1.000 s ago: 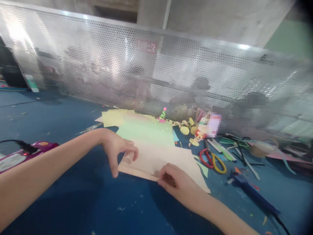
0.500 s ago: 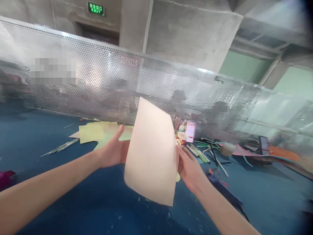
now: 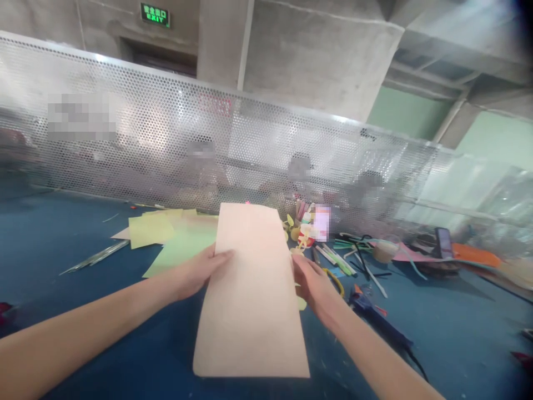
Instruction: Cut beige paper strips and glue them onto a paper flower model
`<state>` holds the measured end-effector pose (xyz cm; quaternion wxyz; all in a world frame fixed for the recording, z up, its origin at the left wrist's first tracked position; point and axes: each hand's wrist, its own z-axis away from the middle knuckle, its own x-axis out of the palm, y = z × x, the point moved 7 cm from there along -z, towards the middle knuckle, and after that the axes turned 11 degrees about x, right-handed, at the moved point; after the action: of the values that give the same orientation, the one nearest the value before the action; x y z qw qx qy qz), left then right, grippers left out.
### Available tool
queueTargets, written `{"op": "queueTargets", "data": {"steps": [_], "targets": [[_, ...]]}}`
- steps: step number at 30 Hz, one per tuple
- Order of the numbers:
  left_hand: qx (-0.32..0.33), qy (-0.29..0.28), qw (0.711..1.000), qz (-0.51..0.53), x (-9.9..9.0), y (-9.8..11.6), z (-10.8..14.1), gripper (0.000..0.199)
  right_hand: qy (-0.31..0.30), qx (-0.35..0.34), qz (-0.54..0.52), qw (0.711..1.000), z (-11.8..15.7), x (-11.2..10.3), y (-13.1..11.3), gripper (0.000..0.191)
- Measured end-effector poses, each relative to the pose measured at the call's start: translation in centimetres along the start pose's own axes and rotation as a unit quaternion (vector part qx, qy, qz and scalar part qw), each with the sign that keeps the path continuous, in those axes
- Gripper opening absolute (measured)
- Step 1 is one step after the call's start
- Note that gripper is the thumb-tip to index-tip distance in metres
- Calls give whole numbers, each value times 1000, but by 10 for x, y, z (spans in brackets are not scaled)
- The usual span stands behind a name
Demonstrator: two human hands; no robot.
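Observation:
A pale cream sheet of paper (image 3: 254, 294), tall and slightly curved, is held up over the blue table in front of me. My left hand (image 3: 202, 272) grips its left edge, thumb on the near face and fingers hidden behind. On the opposite side, my right hand (image 3: 312, 280) has its fingers closed at the right edge, the fingertips partly behind the paper. Light yellow-green pieces (image 3: 300, 303) show just past the paper's right edge, below my right hand.
Yellow and green paper sheets (image 3: 152, 228) lie at the left beside thin wires (image 3: 97, 256). To the right are a blue glue gun (image 3: 381, 319), yellow-handled scissors (image 3: 335, 280), pipe cleaners (image 3: 370, 266) and a phone (image 3: 443, 243). A perforated metal screen (image 3: 166, 133) spans the back.
The paper has tipped lower and faces me more squarely. My left hand, earlier with its thumb raised off the paper, now has the thumb laid on the left edge.

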<state>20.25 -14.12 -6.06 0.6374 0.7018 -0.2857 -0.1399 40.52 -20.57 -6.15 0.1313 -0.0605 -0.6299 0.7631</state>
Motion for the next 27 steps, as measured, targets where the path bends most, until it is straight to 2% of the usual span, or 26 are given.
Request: {"op": "queueTargets", "data": {"steps": [3, 5, 12, 18, 22, 27], "targets": [[17, 33, 999, -4, -20, -13, -8, 50, -45, 16, 42, 998, 2, 10, 7, 26], [12, 46, 999, -20, -31, -22, -13, 49, -53, 12, 74, 996, 0, 14, 11, 26], [19, 80, 990, -112, -55, -40, -22, 50, 49, -74, 185, 979, -21, 8, 20, 25], [36, 135, 988, -65, -64, -39, -24, 46, 48, -79, 251, 964, -24, 13, 25, 35], [48, 136, 988, -52, -65, -37, -23, 46, 60, -129, 337, 931, -23, 17, 20, 39], [56, 136, 987, -63, -67, -37, -22, 48, 112, -167, 377, 904, -18, 18, 17, 33]]}}
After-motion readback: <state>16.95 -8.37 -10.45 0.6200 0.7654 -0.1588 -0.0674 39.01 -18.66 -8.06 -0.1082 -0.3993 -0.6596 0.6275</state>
